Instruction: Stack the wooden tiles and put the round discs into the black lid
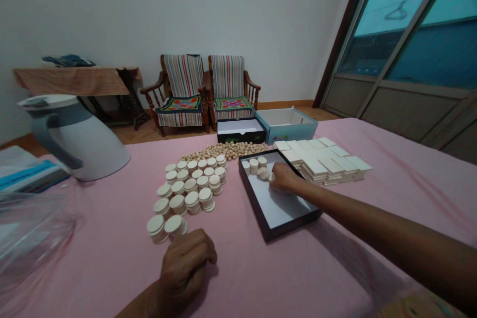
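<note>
Bare forearms (376, 226) reach in from the near edge of the tabletop (231, 278), which is covered in pink cloth. Toward the far left corner stands a white and grey jug (93, 144). By the far edge, right of the middle, sits an open pale blue box (288, 135), with a shallower black box (242, 137) just to its left. Nearer, a black-rimmed tray (278, 207) with a white bottom lies at a slant. The right hand (283, 179) is inside it, toward the tray's far edge, fingers drawn together; a pale edge shows at their tips, but from here I can't tell whether they pinch it. The left hand (188, 261) rests near the tabletop's near edge, folded into a loose fist. Between the tray and the right edge are uneven piles of pale flat squares (316, 154). White round discs (192, 186) stand in short stacks left of the tray, the nearest just beyond the left hand; three more stacks are upright along the tray's far edge. Smallest are the tan wooden bits (234, 150), heaped near the tabletop's far edge.
</note>
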Tool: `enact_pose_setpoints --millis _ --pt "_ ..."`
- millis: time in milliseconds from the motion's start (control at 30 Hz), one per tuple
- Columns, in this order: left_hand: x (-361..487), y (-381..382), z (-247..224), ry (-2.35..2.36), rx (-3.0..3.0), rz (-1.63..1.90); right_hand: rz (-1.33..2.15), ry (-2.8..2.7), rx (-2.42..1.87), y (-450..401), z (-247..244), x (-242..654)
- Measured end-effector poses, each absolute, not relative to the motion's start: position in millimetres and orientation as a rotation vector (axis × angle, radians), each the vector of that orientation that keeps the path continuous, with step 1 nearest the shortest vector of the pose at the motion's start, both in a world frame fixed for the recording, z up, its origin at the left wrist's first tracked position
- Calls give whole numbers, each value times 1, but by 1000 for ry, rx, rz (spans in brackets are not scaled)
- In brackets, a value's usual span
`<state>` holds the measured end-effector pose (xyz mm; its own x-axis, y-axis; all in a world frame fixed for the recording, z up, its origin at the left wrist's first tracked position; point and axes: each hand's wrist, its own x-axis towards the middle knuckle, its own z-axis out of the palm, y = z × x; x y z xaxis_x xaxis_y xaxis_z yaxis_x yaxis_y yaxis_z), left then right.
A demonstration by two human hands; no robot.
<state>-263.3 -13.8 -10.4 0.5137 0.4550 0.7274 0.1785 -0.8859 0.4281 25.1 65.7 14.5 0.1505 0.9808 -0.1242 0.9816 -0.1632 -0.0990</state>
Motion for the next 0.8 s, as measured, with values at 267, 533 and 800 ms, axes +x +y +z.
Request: enact_pose_setpoints --millis 267,533,800 --pt "-262 -14 -9 514 2440 1283 -173 2112 2301 48 37 33" --pt "-265 -11 -14 516 2449 1283 -291 2208 2116 36 22 27" --pt "-265 -10 -16 518 2446 1243 -257 2162 2227 56 8 39"
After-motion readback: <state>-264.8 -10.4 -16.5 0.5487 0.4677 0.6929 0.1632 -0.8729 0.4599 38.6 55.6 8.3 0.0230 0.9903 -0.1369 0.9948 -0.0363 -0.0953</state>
